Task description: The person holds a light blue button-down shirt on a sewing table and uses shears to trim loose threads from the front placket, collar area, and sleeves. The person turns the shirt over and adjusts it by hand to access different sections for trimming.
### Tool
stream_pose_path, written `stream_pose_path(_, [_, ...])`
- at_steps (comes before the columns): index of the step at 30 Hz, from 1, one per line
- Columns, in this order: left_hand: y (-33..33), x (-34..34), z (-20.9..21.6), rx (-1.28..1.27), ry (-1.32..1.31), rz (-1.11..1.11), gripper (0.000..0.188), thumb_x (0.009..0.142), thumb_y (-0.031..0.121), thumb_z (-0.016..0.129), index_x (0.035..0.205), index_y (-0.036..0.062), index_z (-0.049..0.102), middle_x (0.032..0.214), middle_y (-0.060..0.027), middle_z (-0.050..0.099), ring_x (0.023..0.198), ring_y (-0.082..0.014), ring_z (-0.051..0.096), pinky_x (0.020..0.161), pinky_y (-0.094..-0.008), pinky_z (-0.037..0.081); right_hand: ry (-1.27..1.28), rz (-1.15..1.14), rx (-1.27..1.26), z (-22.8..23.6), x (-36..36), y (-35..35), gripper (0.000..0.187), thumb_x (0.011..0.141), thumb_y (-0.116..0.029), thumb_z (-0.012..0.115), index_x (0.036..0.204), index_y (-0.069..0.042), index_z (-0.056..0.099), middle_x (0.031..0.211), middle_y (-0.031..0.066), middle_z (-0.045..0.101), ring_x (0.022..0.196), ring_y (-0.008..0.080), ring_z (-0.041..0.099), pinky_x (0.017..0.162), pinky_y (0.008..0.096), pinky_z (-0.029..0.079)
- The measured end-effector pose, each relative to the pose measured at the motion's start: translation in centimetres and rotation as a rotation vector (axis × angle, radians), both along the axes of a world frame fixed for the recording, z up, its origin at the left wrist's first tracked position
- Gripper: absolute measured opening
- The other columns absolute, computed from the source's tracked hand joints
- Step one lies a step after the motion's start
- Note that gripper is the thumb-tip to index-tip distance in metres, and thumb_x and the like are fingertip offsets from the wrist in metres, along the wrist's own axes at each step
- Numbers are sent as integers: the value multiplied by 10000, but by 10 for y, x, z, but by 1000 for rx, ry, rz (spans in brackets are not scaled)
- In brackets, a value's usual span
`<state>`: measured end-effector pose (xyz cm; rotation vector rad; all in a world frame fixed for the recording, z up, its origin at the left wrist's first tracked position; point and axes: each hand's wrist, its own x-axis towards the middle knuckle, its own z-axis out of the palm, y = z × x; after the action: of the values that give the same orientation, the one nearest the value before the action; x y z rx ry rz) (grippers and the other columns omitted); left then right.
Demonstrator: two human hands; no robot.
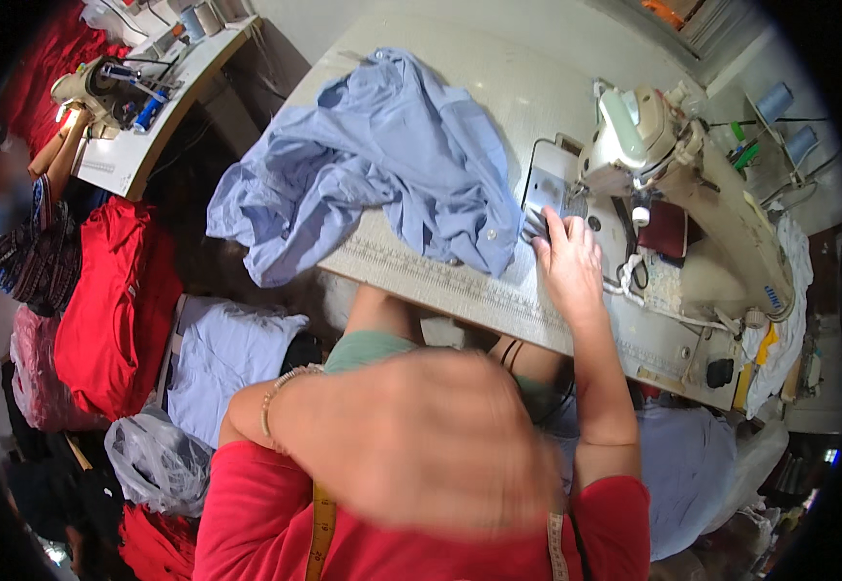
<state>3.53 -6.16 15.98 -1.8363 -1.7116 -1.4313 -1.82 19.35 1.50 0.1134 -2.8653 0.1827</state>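
My right hand [574, 263] rests on the bed of the sewing machine [697, 208], just left of the needle area. Its thumb and forefinger close around a small dark metal tool [534, 225], possibly thread snips; its full shape is partly covered. Beside it, a light blue shirt [392, 145] lies crumpled on the worktable [421, 263], with buttons showing, one corner hanging over the front edge. My left hand [431, 436], a beaded bracelet at its wrist, is raised close in front of my chest. Motion smears it, so its fingers cannot be made out.
At the upper left another person [24, 213] works at a second sewing machine [92, 92]. Red cloth [116, 310], folded light blue cloth [227, 358] and a clear plastic bag [155, 460] are piled to my left. Thread spools [789, 121] stand at the right.
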Motion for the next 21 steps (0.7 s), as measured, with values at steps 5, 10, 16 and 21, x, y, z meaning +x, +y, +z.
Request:
stream_pose_path(5, [-18,-61,-85,-423,-312,560,150,755,41,646,902,21,624,955,-121,628,903,-293,591,773,-379,469,-70,116,-930,19,0,-30,582,864,-373,594,1269,13,434,1045,193,545,842,345,531,763,416,440])
stream_pose_path(10, [4,-92,-125,-288,-48,755,113,785,79,632,885,25,628,892,-98,614,859,-267,567,797,-361,413,-152,185,-727,23,-14,-67,507,845,-189,610,1281,5,439,1099,185,549,904,255,562,804,316,446])
stream_pose_path(16, [0,-86,-139,-495,-22,842,118,782,174,643,825,64,634,833,-57,582,838,-244,543,774,-365,389,-361,296,-1582,7,-26,-52,487,803,58,522,1281,-18,466,1158,50,555,1019,111,519,902,234,388])
stream_pose_path(21, [1,-73,-135,-482,-21,884,132,777,170,660,838,57,631,882,-75,584,846,-264,546,791,-362,397,-489,270,-1935,9,-27,-38,512,787,47,563,1285,-2,457,1153,46,548,1023,106,522,912,251,406])
